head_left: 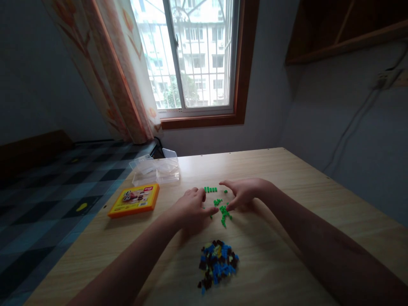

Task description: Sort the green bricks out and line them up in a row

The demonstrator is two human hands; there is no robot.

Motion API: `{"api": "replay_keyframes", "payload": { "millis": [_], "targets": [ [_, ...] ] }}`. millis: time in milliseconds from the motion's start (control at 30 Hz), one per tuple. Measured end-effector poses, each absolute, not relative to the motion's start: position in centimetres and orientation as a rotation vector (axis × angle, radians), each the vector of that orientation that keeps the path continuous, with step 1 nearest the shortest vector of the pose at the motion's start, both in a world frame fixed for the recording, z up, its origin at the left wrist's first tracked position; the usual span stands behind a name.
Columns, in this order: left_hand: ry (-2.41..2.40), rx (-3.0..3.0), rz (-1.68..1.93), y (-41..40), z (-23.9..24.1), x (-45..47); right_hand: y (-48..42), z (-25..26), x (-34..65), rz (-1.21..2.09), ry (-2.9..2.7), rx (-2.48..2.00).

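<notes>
Small green building bricks lie on the wooden table between my two hands, some in a loose pile [225, 216] and several in a short row [210, 190] farther back. My left hand [195, 206] rests at the left of them, its thumb stretched toward the pile and its other fingers curled near the row. On the other side, my right hand [242, 192] has its index finger and thumb spread apart, the thumb beside the green pile and the index finger near the row. Closer to me sits a mixed heap of blue, brown and yellow bricks [218, 263].
An orange and yellow flat box [134, 200] lies at the table's left side. Behind it stand clear plastic containers [156, 171]. A bed with a checked cover [86, 182] adjoins the left edge. A window and wall are beyond the wooden table [287, 170].
</notes>
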State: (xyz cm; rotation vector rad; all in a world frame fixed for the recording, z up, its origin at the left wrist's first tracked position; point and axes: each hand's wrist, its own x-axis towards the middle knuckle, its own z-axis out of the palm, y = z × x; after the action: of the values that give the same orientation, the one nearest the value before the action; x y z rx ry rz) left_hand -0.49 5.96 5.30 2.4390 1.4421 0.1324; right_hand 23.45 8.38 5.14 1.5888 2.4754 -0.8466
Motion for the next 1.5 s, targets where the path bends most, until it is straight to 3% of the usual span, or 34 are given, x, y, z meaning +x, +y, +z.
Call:
{"api": "replay_keyframes", "payload": {
  "millis": [267,833,1133,1500],
  "targets": [
    [1.439,2.517,-0.056,4.0,5.9,0.7,7.4,4.2,22.4,-0.685,2.564,1.670],
    [1.468,2.568,0.006,2.5,4.3,1.4,5.0,6.6,20.3,-0.528,2.393,1.633],
    [1.414,2.486,-0.084,3.7,7.2,0.4,5.3,7.3,20.7,-0.487,2.347,1.518],
    [1.424,2.432,-0.061,4.9,7.8,-1.0,9.2,4.7,24.8,-0.479,2.571,1.894]
  ]
}}
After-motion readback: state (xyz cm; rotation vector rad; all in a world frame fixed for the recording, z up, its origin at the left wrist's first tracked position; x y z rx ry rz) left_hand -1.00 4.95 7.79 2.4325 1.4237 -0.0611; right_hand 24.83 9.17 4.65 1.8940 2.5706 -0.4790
